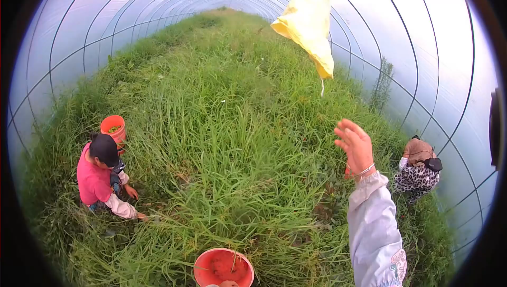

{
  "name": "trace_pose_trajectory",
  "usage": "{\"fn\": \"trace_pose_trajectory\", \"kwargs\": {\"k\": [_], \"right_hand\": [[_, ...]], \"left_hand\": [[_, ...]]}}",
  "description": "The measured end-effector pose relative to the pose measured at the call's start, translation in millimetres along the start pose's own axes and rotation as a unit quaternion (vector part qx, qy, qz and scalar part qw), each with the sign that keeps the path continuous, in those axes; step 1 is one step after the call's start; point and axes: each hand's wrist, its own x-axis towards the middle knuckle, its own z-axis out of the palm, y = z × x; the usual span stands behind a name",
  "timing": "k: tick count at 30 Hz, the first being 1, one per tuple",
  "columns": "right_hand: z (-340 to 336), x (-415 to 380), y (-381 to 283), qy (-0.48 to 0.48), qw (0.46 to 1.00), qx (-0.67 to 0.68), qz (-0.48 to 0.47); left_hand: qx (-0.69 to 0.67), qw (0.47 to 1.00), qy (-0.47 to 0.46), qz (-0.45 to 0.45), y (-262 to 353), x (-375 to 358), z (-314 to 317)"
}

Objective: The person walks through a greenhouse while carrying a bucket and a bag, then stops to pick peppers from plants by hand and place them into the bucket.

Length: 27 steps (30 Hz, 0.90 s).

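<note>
Aloft, a crumpled yellow sack (pixel 308 21).

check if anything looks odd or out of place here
Yes: the yellow sack hangs in mid-air above the grass, apart from the raised, open right hand. It looks odd because nothing visible holds it up.

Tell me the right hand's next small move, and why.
Probably bring the right hand down toward the near red bucket: the hand is raised and open, and the yellow sack is in midair, apart from it.
</note>
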Motion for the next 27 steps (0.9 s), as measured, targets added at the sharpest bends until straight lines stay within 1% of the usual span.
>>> {"fn": "trace_pose_trajectory", "kwargs": {"k": [2, 4, 7, 9, 10, 13, 16, 18, 19, 20, 21, 22, 23, 24, 26, 27], "right_hand": [[-0.6, -29.2, 32.2, -0.001, 0.996, 0.006, 0.089], [-13.9, -66.4, 63.0, 0.007, 0.987, 0.026, 0.158], [-38.9, -130.4, 96.5, 0.045, 0.973, 0.033, 0.222], [-61.0, -180.4, 120.4, 0.078, 0.960, 0.059, 0.262], [-73.6, -207.0, 132.5, 0.093, 0.954, 0.050, 0.281], [-113.5, -285.6, 158.5, 0.146, 0.930, 0.022, 0.338], [-149.8, -365.3, 169.9, 0.198, 0.912, 0.039, 0.357], [-159.0, -405.8, 166.2, 0.208, 0.906, 0.041, 0.366], [-165.3, -439.0, 162.8, 0.226, 0.895, 0.042, 0.384], [-170.6, -464.6, 163.7, 0.231, 0.887, 0.027, 0.398], [-173.6, -490.4, 163.9, 0.241, 0.882, 0.015, 0.406], [-176.0, -516.9, 163.2, 0.254, 0.875, 0.018, 0.411], [-176.9, -542.6, 159.4, 0.268, 0.873, 0.039, 0.407], [-178.7, -572.8, 156.8, 0.284, 0.867, 0.047, 0.406], [-176.4, -652.4, 171.9, 0.328, 0.826, 0.043, 0.456], [-177.3, -681.7, 180.2, 0.346, 0.810, 0.040, 0.471]], "left_hand": [[0.004, 1.000, 0.026, 0.014, -7.3, -4.3, -5.1], [-0.004, 1.000, 0.015, 0.007, -18.3, -7.1, -7.1], [-0.106, 0.984, -0.096, -0.104, -77.5, 6.3, 10.2], [0.017, 0.987, -0.147, -0.066, -69.7, -4.1, -2.8], [0.075, 0.982, -0.168, -0.046, -56.2, -2.8, -7.1], [0.057, 0.977, -0.184, -0.089, -9.1, 4.3, -13.1], [0.042, 0.967, -0.205, -0.143, 17.2, -16.3, -9.0], [0.081, 0.977, -0.180, -0.081, 20.1, -25.1, 0.4], [0.106, 0.974, -0.187, -0.066, 18.1, -28.7, 4.9], [0.124, 0.970, -0.201, -0.062, 1.7, -29.4, 12.3], [0.161, 0.958, -0.222, -0.083, 48.7, -45.2, -2.1], [0.136, 0.971, -0.195, -0.017, 1.4, -40.5, 12.4], [0.168, 0.964, -0.206, -0.007, -6.2, -41.9, 13.9], [0.131, 0.962, -0.232, -0.056, 45.1, -57.9, 8.4], [0.102, 0.951, -0.261, -0.127, 40.5, -61.5, 17.0], [0.086, 0.952, -0.252, -0.151, 50.3, -60.8, 21.8]]}}
